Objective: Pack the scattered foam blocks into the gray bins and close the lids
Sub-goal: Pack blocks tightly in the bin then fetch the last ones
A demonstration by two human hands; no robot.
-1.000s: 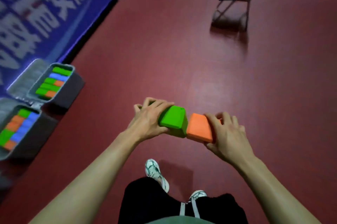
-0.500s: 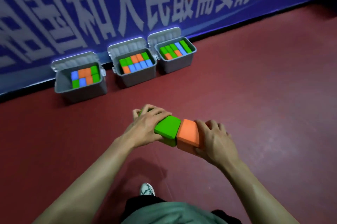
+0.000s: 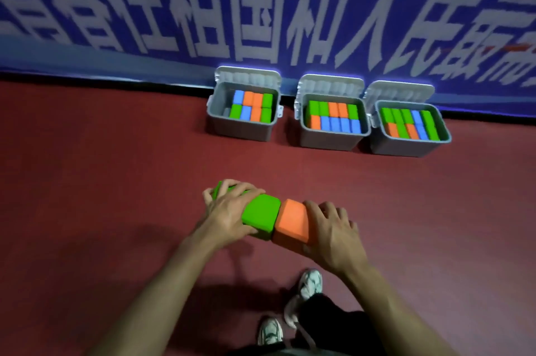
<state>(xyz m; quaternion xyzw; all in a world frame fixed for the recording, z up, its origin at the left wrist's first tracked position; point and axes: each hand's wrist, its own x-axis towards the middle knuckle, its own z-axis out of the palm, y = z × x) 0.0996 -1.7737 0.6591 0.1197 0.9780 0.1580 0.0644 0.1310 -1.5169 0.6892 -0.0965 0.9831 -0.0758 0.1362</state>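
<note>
Left hand [image 3: 229, 210] is gripping the green block [image 3: 259, 216], right hand [image 3: 330, 228] gripping the orange block [image 3: 291, 223], blocks touching, carried above the floor. Best target: leftmost gray bin [image 3: 240, 129] at 12 o'clock, gap showing; keeping blocks pressed together, lowering upright.

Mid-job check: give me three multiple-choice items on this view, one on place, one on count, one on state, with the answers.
1. Where do the gray bins stand?
A. along the blue banner
B. beside the person's shoes
C. stacked on each other

2. How many gray bins show?
A. two
B. three
C. four

3. How are the bin lids?
A. all shut
B. one shut
C. all open

Answers:
1 A: the left bin, middle bin and right bin line the banner.
2 B: three stand in the row.
3 C: each lid is tipped back and blocks show inside; the left hand holds green blocks, the right hand an orange block.
</note>
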